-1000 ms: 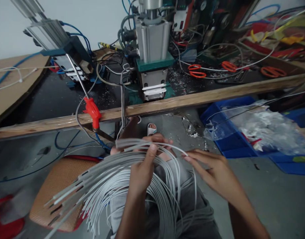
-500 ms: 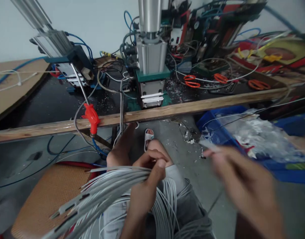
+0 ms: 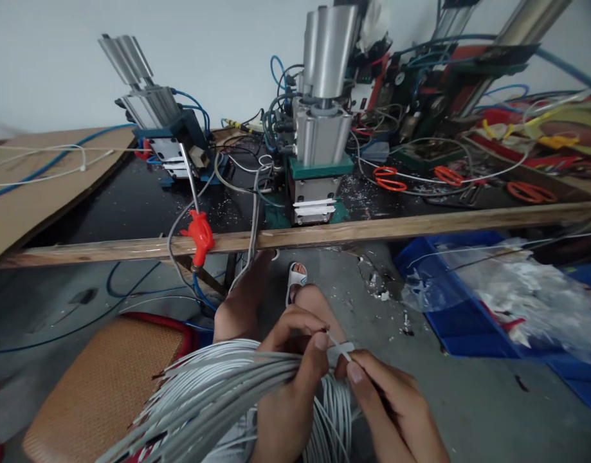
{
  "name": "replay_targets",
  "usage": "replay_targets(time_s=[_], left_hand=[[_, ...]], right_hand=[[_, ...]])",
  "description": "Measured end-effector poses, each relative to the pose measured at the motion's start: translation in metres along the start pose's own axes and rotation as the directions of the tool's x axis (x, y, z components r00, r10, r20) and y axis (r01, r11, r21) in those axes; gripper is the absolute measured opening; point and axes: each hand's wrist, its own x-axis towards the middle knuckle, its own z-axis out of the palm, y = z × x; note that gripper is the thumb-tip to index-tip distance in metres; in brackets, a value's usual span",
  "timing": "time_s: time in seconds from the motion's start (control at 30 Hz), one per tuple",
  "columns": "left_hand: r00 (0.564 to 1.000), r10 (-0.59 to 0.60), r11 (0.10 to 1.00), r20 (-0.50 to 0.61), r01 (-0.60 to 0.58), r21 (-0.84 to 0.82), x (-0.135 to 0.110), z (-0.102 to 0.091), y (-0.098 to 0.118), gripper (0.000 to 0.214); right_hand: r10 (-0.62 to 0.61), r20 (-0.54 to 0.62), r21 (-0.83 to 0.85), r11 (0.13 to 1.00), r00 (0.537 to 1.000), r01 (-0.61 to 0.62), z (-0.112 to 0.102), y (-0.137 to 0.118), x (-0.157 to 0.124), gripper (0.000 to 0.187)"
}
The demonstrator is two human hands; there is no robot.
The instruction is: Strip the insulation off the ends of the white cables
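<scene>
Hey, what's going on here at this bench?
A seated person holds a bundle of white cables across the lap. The left hand grips it while the right hand pinches a small white strip beside it. A pneumatic press and orange scissors sit on the workbench ahead.

no readable text, labels or numbers — none legible

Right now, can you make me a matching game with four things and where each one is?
Things:
1 bundle of pale grey wires
2 orange-handled scissors
3 blue plastic bin
4 small white strip

Places:
A on the grey floor
B on the black bench top
C gripped in the left hand
D pinched by the right hand

Pairs: 1-C, 2-B, 3-A, 4-D.
</scene>
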Motion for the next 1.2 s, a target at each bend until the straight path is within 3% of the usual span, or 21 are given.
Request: replay_targets(time_s=[0.2, 0.43, 0.6, 0.83, 0.93, 1.03, 1.2], left_hand=[[0.997, 0.063, 0.992, -0.035, -0.059, 0.116, 0.002, -0.001, 0.005, 0.011], [0.990, 0.139, 0.937, 0.020, -0.138, 0.322, 0.004, 0.003, 0.015, 0.018], [0.991, 0.132, 0.939, -0.001, -0.125, 0.320, 0.007, 0.003, 0.013, 0.020], [0.988, 0.155, 0.968, 0.020, -0.156, 0.198, 0.000, 0.001, 0.006, 0.016], [0.994, 0.098, 0.987, 0.051, -0.104, 0.123, -0.001, -0.002, 0.004, 0.011], [0.993, 0.034, 0.998, 0.110, -0.040, 0.058, 0.002, -0.006, 0.004, 0.013], [0.985, 0.083, 0.986, 0.150, -0.102, 0.129, 0.010, -0.013, 0.009, 0.012]], right_hand=[[-0.060, 0.045, -0.048, 0.997, 0.997, 0.062, -0.004, 0.001, 0.005, 0.027], [-0.248, -0.093, -0.009, 0.969, 0.964, 0.249, 0.000, -0.011, 0.019, 0.017], [-0.221, -0.145, -0.013, 0.975, 0.965, 0.221, 0.011, -0.011, 0.015, 0.018], [-0.142, -0.300, 0.086, 0.981, 0.943, 0.175, 0.026, -0.014, 0.012, 0.020], [-0.049, -0.267, 0.185, 0.977, 0.962, 0.102, 0.026, -0.016, 0.012, 0.022], [0.026, -0.141, 0.289, 0.957, 0.990, 0.016, 0.021, -0.016, 0.011, 0.030], [-0.004, -0.086, 0.242, 0.970, 0.996, 0.025, 0.015, -0.014, 0.010, 0.031]])
